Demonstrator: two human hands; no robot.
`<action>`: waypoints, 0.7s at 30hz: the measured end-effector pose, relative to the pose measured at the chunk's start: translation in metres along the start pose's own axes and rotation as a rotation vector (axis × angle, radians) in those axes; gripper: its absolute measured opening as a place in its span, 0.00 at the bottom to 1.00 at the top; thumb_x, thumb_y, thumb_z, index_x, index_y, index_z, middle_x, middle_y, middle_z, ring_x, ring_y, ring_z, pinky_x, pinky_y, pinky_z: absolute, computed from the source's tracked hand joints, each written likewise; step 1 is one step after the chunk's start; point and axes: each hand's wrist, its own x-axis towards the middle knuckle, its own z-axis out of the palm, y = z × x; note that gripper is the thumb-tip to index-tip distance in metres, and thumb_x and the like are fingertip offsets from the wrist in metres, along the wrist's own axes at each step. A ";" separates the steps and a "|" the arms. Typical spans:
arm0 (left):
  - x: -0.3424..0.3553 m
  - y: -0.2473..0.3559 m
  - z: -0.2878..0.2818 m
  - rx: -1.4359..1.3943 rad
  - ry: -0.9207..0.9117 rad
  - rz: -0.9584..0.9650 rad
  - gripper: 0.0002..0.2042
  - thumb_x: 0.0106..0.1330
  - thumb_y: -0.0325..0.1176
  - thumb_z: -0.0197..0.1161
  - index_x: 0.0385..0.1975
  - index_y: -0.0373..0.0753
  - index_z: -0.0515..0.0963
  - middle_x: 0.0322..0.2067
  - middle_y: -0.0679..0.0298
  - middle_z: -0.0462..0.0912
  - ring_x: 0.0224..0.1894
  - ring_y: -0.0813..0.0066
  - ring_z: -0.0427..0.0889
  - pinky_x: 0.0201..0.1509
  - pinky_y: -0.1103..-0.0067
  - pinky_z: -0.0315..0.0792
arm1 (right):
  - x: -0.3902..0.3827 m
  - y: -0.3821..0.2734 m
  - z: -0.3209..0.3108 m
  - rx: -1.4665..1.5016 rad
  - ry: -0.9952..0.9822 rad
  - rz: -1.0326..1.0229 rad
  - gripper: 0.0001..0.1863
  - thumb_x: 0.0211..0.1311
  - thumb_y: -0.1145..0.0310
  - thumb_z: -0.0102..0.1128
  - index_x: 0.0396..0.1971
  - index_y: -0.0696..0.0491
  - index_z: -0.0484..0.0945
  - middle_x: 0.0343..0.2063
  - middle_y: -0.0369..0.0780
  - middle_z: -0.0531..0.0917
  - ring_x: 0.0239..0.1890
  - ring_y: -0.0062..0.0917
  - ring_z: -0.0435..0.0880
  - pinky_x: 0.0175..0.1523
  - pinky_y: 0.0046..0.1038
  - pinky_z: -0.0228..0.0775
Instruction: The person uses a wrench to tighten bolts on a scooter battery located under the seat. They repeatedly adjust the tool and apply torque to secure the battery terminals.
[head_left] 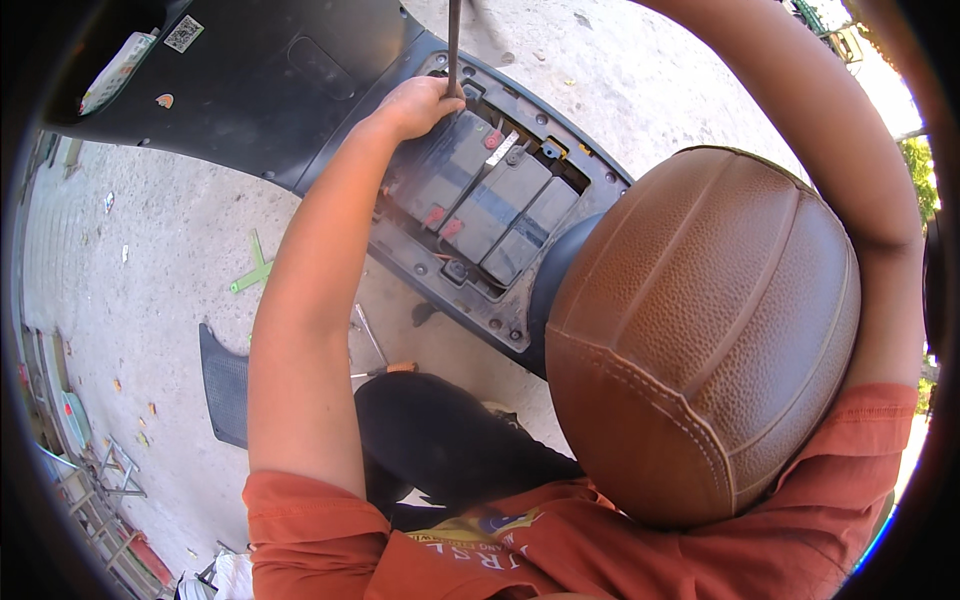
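My left hand [428, 106] is closed around the lower part of a dark upright rod [454, 40] at the front end of an open scooter footboard compartment [421, 270]. Grey batteries [510, 213] with red and dark terminals sit in the compartment, just below that hand. My right arm [800, 90] reaches up past the top edge, so its hand is out of view; the rod's upper end is hidden too. A brown leather seat [690, 320] fills the right foreground, between my arms.
The dark front panel [250, 80] spans the upper left. On the concrete ground lie a green cross-shaped tool [254, 267], a black ridged mat [222, 400] and metal hand tools [370, 332]. Metal frames [110, 470] stand at the far left.
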 end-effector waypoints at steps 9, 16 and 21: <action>-0.001 -0.004 0.003 -0.011 0.007 -0.024 0.12 0.72 0.44 0.63 0.46 0.45 0.83 0.43 0.56 0.87 0.48 0.56 0.84 0.54 0.66 0.74 | -0.010 -0.022 0.001 -0.047 0.011 0.072 0.15 0.47 0.84 0.56 0.34 0.58 0.86 0.31 0.51 0.87 0.40 0.44 0.88 0.46 0.36 0.79; -0.002 -0.006 0.009 -0.025 0.077 -0.016 0.13 0.72 0.46 0.63 0.45 0.45 0.84 0.40 0.56 0.88 0.48 0.55 0.84 0.53 0.65 0.75 | -0.006 -0.006 0.018 -0.229 0.395 -0.100 0.08 0.54 0.73 0.63 0.33 0.60 0.83 0.33 0.54 0.86 0.41 0.47 0.87 0.48 0.42 0.78; -0.008 0.001 0.010 -0.001 0.089 -0.061 0.13 0.72 0.46 0.63 0.44 0.44 0.85 0.40 0.55 0.88 0.48 0.54 0.85 0.52 0.65 0.76 | -0.018 -0.028 0.020 -0.214 0.149 0.142 0.20 0.62 0.57 0.65 0.39 0.61 0.85 0.36 0.56 0.86 0.43 0.50 0.86 0.51 0.43 0.77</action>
